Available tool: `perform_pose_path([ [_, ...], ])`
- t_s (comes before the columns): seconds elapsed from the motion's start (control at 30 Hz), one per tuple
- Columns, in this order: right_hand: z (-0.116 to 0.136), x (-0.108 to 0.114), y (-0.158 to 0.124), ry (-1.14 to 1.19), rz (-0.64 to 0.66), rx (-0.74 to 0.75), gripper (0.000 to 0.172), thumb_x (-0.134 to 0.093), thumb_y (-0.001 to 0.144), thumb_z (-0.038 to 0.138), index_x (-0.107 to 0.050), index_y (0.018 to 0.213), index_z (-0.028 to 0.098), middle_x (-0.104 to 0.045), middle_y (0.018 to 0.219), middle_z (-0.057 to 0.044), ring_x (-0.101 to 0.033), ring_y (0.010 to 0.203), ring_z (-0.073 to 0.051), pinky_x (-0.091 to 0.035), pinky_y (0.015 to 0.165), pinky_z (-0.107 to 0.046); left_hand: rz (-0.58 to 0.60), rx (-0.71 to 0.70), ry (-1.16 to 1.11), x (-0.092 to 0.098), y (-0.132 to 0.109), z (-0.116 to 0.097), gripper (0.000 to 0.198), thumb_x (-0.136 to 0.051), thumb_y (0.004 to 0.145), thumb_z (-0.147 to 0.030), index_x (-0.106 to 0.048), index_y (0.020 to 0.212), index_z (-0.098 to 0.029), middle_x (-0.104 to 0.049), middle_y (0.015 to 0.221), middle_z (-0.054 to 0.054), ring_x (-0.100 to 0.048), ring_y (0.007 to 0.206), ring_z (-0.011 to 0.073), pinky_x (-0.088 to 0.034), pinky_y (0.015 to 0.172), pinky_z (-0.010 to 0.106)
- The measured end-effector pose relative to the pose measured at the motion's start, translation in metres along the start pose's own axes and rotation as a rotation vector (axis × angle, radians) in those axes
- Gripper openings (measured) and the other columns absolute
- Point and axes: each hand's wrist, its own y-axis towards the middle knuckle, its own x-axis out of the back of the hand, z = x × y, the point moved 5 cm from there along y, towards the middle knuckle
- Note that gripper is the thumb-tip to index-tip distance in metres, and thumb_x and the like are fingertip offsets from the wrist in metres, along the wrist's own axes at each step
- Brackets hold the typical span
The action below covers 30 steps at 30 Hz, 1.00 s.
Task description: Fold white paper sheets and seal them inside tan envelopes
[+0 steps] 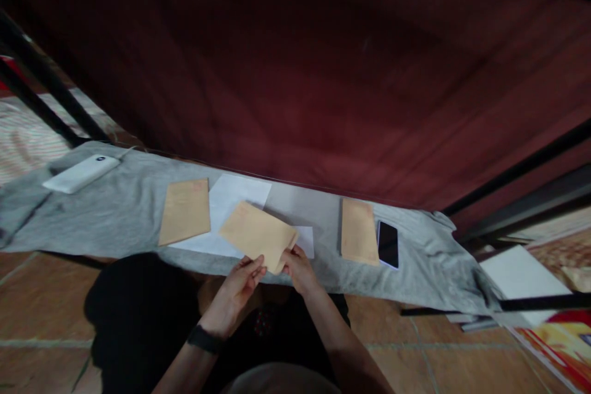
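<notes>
Both hands hold one tan envelope (256, 234) over a grey cloth (115, 215). My left hand (240, 286) pinches the envelope's near edge, with a dark band on its wrist. My right hand (299, 268) grips the near right corner. Under the envelope lies a white sheet of paper (231, 197). A second tan envelope (185, 210) rests flat to the left, and a third tan envelope (359, 231) lies to the right beside a black phone (388, 244).
A white power bank (80, 173) with a cable sits at the cloth's far left. A dark red wooden panel (323, 74) rises behind the cloth. White boards (521, 274) and colourful printed material (561, 345) lie on the tiled floor at right.
</notes>
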Motion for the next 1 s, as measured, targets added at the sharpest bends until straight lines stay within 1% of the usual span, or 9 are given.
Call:
perform_pose_path([
  [0.13, 0.012, 0.015, 0.007, -0.185, -0.047, 0.116, 0.02, -0.061, 0.077, 0.029, -0.072, 0.092, 0.021, -0.078, 0.092, -0.003, -0.071, 0.093, -0.024, -0.055, 0.087, -0.035, 0.162, 0.093, 0.264, -0.011, -0.02, 0.017, 0.047, -0.079, 0.068, -0.062, -0.065, 0.076, -0.018, -0.072, 0.075, 0.008, -0.071, 0.071, 0.0225, -0.059, 0.072, 0.038],
  [0.23, 0.024, 0.032, 0.005, -0.395, -0.068, 0.217, 0.024, -0.057, 0.08, 0.023, -0.072, 0.098, 0.025, -0.078, 0.098, -0.002, -0.071, 0.098, -0.024, -0.054, 0.09, -0.036, 0.156, -0.369, 0.735, -0.01, -0.029, -0.011, 0.044, -0.071, 0.078, -0.058, -0.07, 0.094, -0.018, -0.075, 0.1, 0.014, -0.072, 0.098, 0.0318, -0.056, 0.09, 0.049],
  [0.33, 0.03, 0.042, -0.004, -0.441, 0.037, 0.267, 0.029, -0.054, 0.081, 0.021, -0.072, 0.103, 0.026, -0.078, 0.103, 0.0, -0.071, 0.097, -0.023, -0.055, 0.09, -0.036, 0.155, -0.963, 1.154, -0.017, -0.035, -0.049, 0.063, -0.075, 0.08, -0.04, -0.057, 0.138, -0.023, -0.044, 0.156, 0.017, -0.037, 0.146, 0.0382, -0.03, 0.118, 0.06],
  [0.4, 0.033, 0.045, -0.011, -0.457, 0.119, 0.276, 0.03, -0.053, 0.081, 0.02, -0.073, 0.103, 0.026, -0.078, 0.101, 0.001, -0.071, 0.095, -0.022, -0.056, 0.091, -0.036, 0.191, -1.179, 1.398, -0.021, -0.03, -0.061, 0.085, -0.08, 0.075, -0.035, -0.043, 0.15, -0.023, -0.022, 0.166, 0.02, -0.019, 0.153, 0.0414, -0.018, 0.12, 0.065],
  [0.47, 0.034, 0.047, -0.019, -0.468, 0.171, 0.264, 0.031, -0.052, 0.081, 0.018, -0.074, 0.102, 0.026, -0.078, 0.099, 0.002, -0.071, 0.093, -0.021, -0.056, 0.091, -0.036, 0.257, -1.285, 1.56, -0.025, -0.023, -0.065, 0.099, -0.083, 0.072, -0.04, -0.033, 0.156, -0.021, -0.013, 0.167, 0.023, -0.015, 0.153, 0.0425, -0.015, 0.12, 0.067],
  [0.67, 0.025, 0.058, -0.026, -0.455, 0.16, 0.213, 0.032, -0.051, 0.082, 0.017, -0.073, 0.104, 0.025, -0.077, 0.091, 0.002, -0.071, 0.088, -0.019, -0.058, 0.085, -0.033, 0.398, -1.325, 1.707, -0.036, -0.017, -0.055, 0.098, -0.076, 0.077, -0.04, -0.025, 0.159, -0.025, -0.026, 0.165, 0.019, -0.016, 0.154, 0.0393, -0.011, 0.121, 0.068],
  [0.83, 0.019, 0.083, -0.021, -0.534, -0.172, 0.24, 0.02, -0.054, 0.08, 0.021, -0.07, 0.091, 0.022, -0.074, 0.081, -0.001, -0.069, 0.076, -0.019, -0.057, 0.073, -0.03, 0.396, -1.275, 1.678, -0.037, -0.012, -0.043, 0.103, -0.072, 0.076, -0.038, -0.017, 0.161, -0.019, -0.037, 0.159, 0.02, -0.027, 0.15, 0.037, -0.01, 0.122, 0.063],
  [0.93, 0.031, 0.096, -0.026, -0.59, -0.345, 0.298, 0.023, -0.054, 0.081, 0.024, -0.068, 0.099, 0.02, -0.073, 0.097, -0.007, -0.068, 0.087, -0.02, -0.055, 0.082, -0.033, 0.367, -1.238, 1.649, -0.038, -0.006, -0.039, 0.106, -0.072, 0.076, -0.04, -0.013, 0.161, -0.015, -0.039, 0.157, 0.022, -0.033, 0.147, 0.0375, -0.013, 0.123, 0.061],
  [1.0, 0.042, 0.099, -0.029, -0.548, -0.358, 0.331, 0.027, -0.051, 0.085, 0.027, -0.067, 0.105, 0.02, -0.071, 0.104, -0.009, -0.067, 0.091, -0.02, -0.054, 0.087, -0.034, 0.36, -1.223, 1.632, -0.04, -0.003, -0.037, 0.107, -0.072, 0.076, -0.042, -0.014, 0.161, -0.014, -0.041, 0.155, 0.022, -0.036, 0.145, 0.0379, -0.015, 0.122, 0.061],
])
